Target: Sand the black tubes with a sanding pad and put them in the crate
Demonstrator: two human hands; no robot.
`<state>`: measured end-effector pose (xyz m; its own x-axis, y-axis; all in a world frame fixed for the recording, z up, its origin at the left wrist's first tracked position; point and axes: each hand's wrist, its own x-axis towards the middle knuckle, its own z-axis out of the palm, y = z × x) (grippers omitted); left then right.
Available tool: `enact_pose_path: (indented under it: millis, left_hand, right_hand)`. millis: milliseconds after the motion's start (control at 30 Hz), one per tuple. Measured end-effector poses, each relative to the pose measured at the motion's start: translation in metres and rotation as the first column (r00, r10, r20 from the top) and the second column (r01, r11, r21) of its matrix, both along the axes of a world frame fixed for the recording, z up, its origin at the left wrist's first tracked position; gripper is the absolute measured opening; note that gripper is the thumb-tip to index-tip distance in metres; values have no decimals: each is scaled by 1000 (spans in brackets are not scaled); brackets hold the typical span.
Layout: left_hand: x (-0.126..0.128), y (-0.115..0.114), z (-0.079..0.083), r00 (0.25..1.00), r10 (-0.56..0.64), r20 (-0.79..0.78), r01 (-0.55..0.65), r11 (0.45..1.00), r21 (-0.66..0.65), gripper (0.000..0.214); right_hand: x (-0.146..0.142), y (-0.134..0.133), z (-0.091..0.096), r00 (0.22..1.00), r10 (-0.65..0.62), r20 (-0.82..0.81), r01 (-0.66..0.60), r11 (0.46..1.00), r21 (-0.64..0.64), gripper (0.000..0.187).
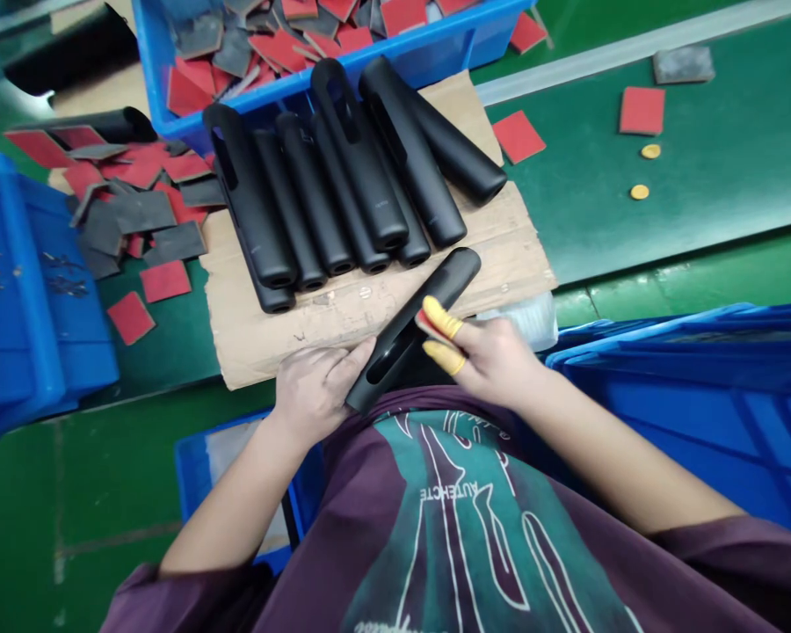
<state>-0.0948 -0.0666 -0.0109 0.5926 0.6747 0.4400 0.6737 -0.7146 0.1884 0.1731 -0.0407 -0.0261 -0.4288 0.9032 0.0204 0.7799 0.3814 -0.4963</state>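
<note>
My left hand (313, 387) is closed around the lower end of a black tubular housing (445, 280) with a long slot, tilted up to the right. Yellow finger cots cover the thumb and a finger of my right hand (494, 356). Between them it pinches a small red sanding pad (428, 323), mostly hidden by the fingers, close against the housing's side. Just beyond, a row of similar black housings (382, 207) lies on a cardboard sheet (362, 308), some stacked on others.
A blue bin (501, 44) of red and grey pads stands at the back. More loose pads (132, 211) are piled at the left, beside a blue crate (32, 290). Two yellow finger cots (640, 192) lie on the green table (731, 176). Blue crates (699, 387) stand at the right.
</note>
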Motion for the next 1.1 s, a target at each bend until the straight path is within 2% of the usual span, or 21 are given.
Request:
enact_pose_path:
  millis: [67, 200, 233, 300, 367, 400, 500, 567, 600, 667, 733, 800, 867, 900, 933, 1033, 1067, 1100]
  left_hand:
    - [0, 0, -1, 1000, 7, 14, -6, 999, -36, 49]
    - [-2, 0, -4, 999, 41, 2, -41, 994, -99, 39]
    - [-3, 0, -4, 999, 44, -4, -44, 995, -93, 36]
    - [-3, 1, -5, 999, 42, -17, -43, 997, -68, 33]
    - [-3, 2, -5, 999, 33, -12, -33, 998, -50, 31]
    - [-3, 3, -5, 1000, 30, -1, -30, 998, -48, 30]
    - [-2, 3, -5, 999, 31, 38, -28, 997, -66, 30]
    - [-1, 4, -5, 999, 28, 37, -25, 997, -75, 32]
    - [-1, 5, -4, 999, 22, 23, -20, 997, -72, 33]
    - [-2, 6, -5, 1000, 9, -23, -11, 998, -59, 34]
    - [-4, 6, -6, 998, 7, -62, -11, 998, -56, 35]
    - [-6, 6, -8, 998, 24, -54, -29, 996, -81, 35]
    - [-6, 4, -12, 999, 47, 17, -45, 993, -112, 36]
    - [-6, 3, -13, 996, 55, 70, -46, 991, -126, 38]
    - [-5, 3, -15, 991, 60, 123, -43, 989, -138, 41]
    - [-1, 0, -19, 967, 63, 247, -21, 985, -171, 49]
    - [0, -1, -21, 959, 65, 275, -15, 983, -182, 51]
    - [1, -2, -22, 950, 72, 303, -13, 981, -192, 53]
  right_hand:
    - [-1, 3, -2, 1000, 9, 6, -9, 1000, 10, 49]
    - [7, 16, -11, 968, -193, -161, 206, 976, 69, 43]
    - [6, 15, -12, 958, -186, -217, 202, 978, 53, 43]
    - [1, 11, -14, 953, -98, -288, 103, 995, 2, 43]
    - [-2, 9, -15, 951, -20, -308, 12, 1000, -28, 42]
    - [-1, 10, -17, 952, -30, -303, 22, 999, -30, 41]
    - [4, 20, -21, 933, -204, -296, 218, 976, 13, 41]
    - [2, 20, -20, 911, -256, -324, 278, 960, 24, 43]
    - [-1, 18, -18, 915, -223, -336, 240, 971, 10, 44]
    - [-8, 11, -14, 938, -89, -336, 74, 996, -57, 43]
    - [-9, 10, -12, 948, -8, -319, -30, 993, -114, 41]
    - [-4, 14, -14, 944, -89, -316, 66, 994, -83, 40]
    - [0, 17, -19, 907, -213, -365, 227, 974, -3, 41]
    - [0, 17, -21, 889, -229, -397, 259, 966, 22, 42]
    - [-2, 14, -23, 883, -199, -425, 233, 972, 29, 42]
    - [-8, 5, -24, 887, 0, -463, 2, 1000, 5, 40]
    - [-8, 5, -24, 888, 25, -459, -28, 1000, 0, 39]
    - [-6, 7, -25, 893, 6, -450, -7, 1000, 1, 39]
